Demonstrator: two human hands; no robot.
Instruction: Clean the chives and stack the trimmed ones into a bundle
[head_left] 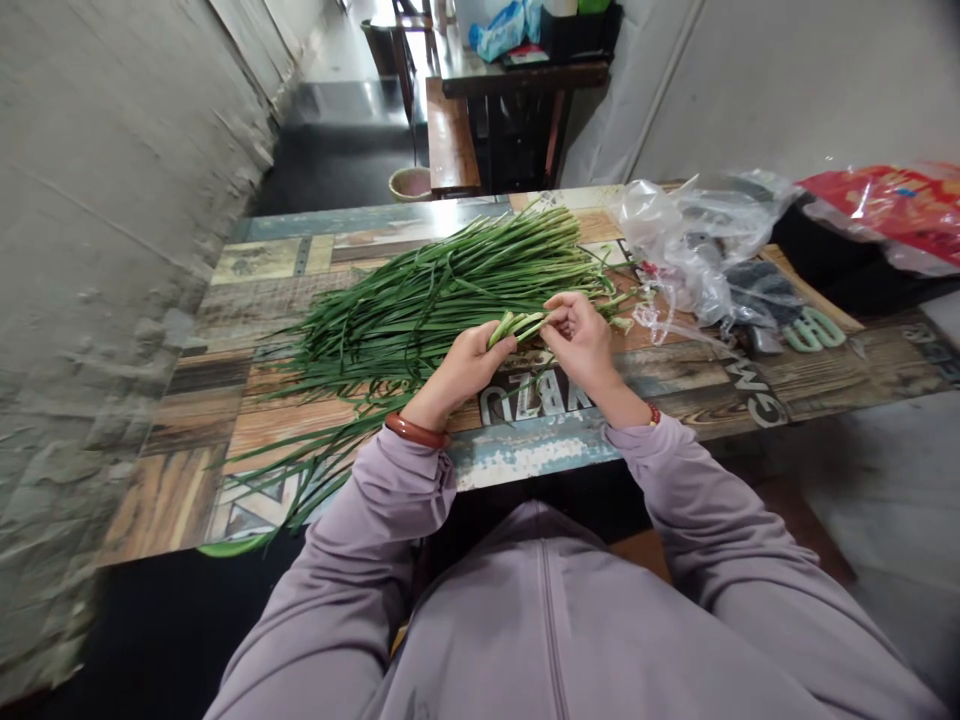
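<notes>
A large pile of green garlic chives (442,285) lies across the table, pale stem ends to the right and leaf tips to the left. My left hand (469,368), with a brown bangle at the wrist, is closed around a small bunch of garlic chives (514,325) just in front of the pile. Long leaves (319,460) trail from near that hand toward the table's front left edge. With thumb and fingers pinched, my right hand (583,345) grips the stem ends of the same bunch. A few loose stems and scraps (619,305) lie just beyond it.
On the right of the patterned table (675,375) are clear plastic bags (705,250), green-handled scissors (814,328) and a red bag (892,205). A wall (97,300) runs along the left. Behind stand a bench (451,135), a basket (410,183) and another table (525,78).
</notes>
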